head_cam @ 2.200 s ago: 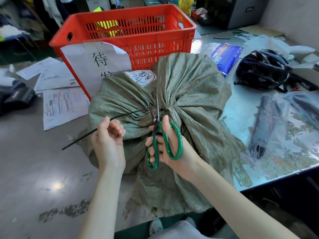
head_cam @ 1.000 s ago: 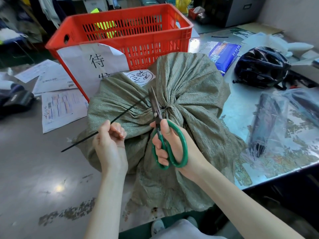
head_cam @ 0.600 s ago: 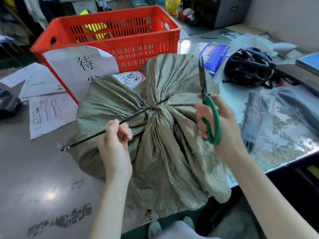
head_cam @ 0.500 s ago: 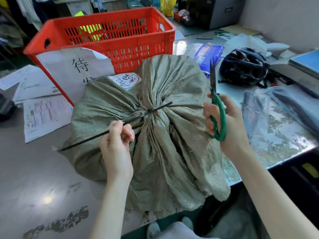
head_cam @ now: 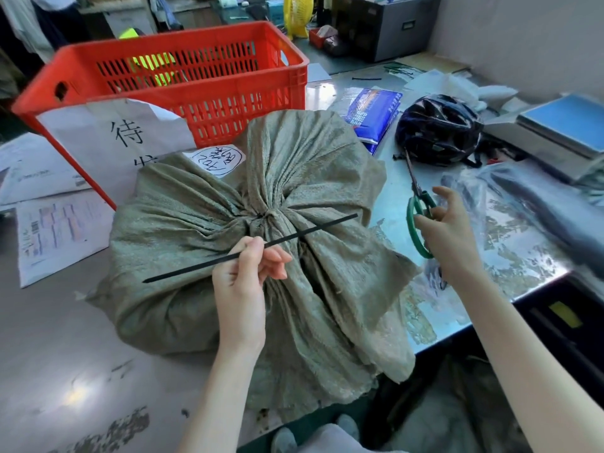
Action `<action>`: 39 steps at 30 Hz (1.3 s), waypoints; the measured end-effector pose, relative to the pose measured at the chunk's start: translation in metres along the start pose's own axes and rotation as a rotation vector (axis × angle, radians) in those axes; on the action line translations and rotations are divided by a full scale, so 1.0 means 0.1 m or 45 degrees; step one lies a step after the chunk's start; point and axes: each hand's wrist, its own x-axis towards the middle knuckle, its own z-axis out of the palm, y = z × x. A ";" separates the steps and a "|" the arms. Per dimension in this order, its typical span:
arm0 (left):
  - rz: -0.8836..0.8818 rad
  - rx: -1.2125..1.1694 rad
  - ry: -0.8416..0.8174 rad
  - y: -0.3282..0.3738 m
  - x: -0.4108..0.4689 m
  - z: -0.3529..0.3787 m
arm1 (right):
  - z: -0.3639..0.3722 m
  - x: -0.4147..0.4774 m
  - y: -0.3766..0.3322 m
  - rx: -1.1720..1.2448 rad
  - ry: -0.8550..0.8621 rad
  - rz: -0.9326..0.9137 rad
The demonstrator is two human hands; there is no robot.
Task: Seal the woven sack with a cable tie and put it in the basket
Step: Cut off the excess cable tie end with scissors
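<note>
The grey-green woven sack [head_cam: 202, 256] lies on the table, its mouth gathered and cinched at a tight neck [head_cam: 266, 219]. My left hand [head_cam: 251, 269] pinches a long black strip of cable tie [head_cam: 313, 230], loose and lifted just in front of the neck. My right hand [head_cam: 447, 230] holds green-handled scissors [head_cam: 418, 207] to the right of the sack, low over the table, blades pointing away and fingers partly spread. The red basket [head_cam: 209, 103] stands behind the sack with a paper sign on its front.
A black helmet [head_cam: 438, 129] and a blue packet [head_cam: 372, 116] lie at the right rear. A scale [head_cam: 555, 132] and plastic bags [head_cam: 523, 204] fill the right side. Papers [head_cam: 55, 233] lie at the left. The table edge runs along the lower right.
The scissors cut the tie's tail at the neck, then my right hand carried them right and down towards the table. My left hand now holds the cut-off strip free of the sack.
</note>
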 end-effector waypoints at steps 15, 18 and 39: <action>-0.069 0.123 -0.040 -0.09 -0.08 -0.04 | 0.13 0.56 0.75 -0.537 0.105 0.196; -0.079 0.135 -0.039 -0.10 -0.07 -0.04 | 0.22 0.52 0.89 -0.632 0.094 0.170; -0.100 0.166 -0.068 -0.16 -0.03 -0.04 | 0.35 0.69 0.92 -0.521 -0.330 0.322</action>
